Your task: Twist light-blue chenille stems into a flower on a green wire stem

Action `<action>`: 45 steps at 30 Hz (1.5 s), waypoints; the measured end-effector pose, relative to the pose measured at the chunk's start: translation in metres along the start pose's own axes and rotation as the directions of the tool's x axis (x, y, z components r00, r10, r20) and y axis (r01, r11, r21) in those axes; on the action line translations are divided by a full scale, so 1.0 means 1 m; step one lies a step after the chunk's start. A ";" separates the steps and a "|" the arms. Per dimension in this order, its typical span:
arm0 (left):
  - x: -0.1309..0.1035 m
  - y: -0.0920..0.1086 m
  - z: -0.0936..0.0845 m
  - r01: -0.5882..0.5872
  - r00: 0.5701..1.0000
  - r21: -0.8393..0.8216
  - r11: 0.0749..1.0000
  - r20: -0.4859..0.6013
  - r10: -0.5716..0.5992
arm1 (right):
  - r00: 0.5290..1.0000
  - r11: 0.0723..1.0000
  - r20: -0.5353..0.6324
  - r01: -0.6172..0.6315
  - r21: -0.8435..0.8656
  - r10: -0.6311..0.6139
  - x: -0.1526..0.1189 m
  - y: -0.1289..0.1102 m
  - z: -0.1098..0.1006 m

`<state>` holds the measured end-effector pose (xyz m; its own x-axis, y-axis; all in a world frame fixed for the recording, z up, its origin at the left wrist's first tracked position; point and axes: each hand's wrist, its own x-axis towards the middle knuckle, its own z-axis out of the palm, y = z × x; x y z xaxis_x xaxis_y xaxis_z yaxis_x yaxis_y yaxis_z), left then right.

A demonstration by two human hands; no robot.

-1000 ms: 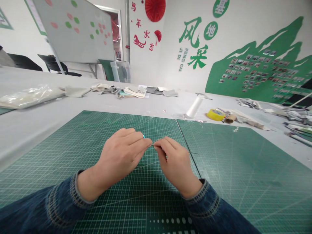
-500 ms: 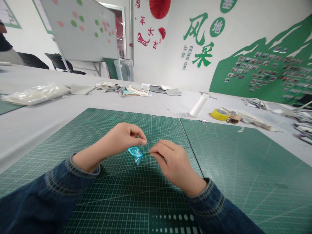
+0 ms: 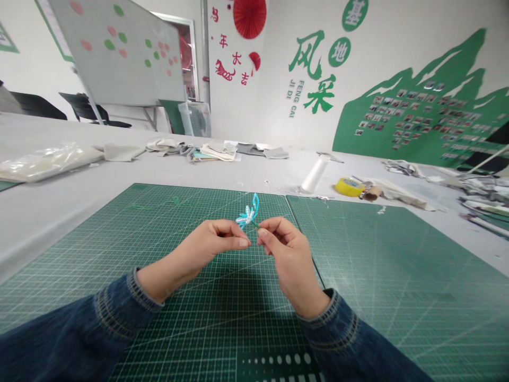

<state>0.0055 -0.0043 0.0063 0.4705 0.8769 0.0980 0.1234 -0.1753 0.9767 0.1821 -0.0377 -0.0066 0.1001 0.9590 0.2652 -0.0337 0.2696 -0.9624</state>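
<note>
A small flower-like ornament (image 3: 248,215) in blue and white, with a looped blue petal on top, stands tilted above the green cutting mat (image 3: 191,323). Thumb and fingers of my right hand (image 3: 287,249) pinch its thin dark green stem (image 3: 255,225). My left hand (image 3: 217,237) is closed in a pinch just left of and below the ornament, its fingertips close to the right hand's. Whether a thread or anything else is between the left fingertips is too small to tell.
Behind the mats lie a white thread cone (image 3: 315,174), a roll of yellow tape (image 3: 349,187), folded cloth pieces (image 3: 217,152) and a clear plastic bag (image 3: 51,162). Loose green thread (image 3: 175,200) rests on the mat's far left. A second mat (image 3: 382,249) adjoins on the right.
The ornament has been turned from hanging left and down to pointing upward. Both hands have come closer together; my left hand has shifted right and down. The camera view has swung slightly right.
</note>
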 end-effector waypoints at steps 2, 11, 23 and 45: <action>-0.002 0.001 0.004 -0.074 0.997 0.135 0.988 -0.022 0.077 | 0.999 1.000 -0.032 0.002 -0.019 -0.003 0.001 0.003 0.000; -0.015 0.006 0.012 -0.366 0.855 0.697 0.617 -0.010 0.518 | 0.984 0.928 -0.074 0.126 -0.352 -0.162 0.000 0.001 -0.001; -0.021 0.008 0.009 -0.418 0.705 0.903 0.101 0.252 0.663 | 0.904 0.577 0.182 0.391 -0.717 -0.387 -0.003 0.003 -0.005; -0.003 0.014 -0.032 -0.336 0.809 0.883 0.327 0.092 0.581 | 0.794 0.582 0.534 0.590 -0.560 -0.290 -0.002 -0.014 -0.007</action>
<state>-0.0224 0.0053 0.0258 0.5329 0.5659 0.6291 0.6538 -0.7473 0.1185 0.1894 -0.0439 0.0058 -0.4419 0.7299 0.5215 0.5967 0.6732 -0.4367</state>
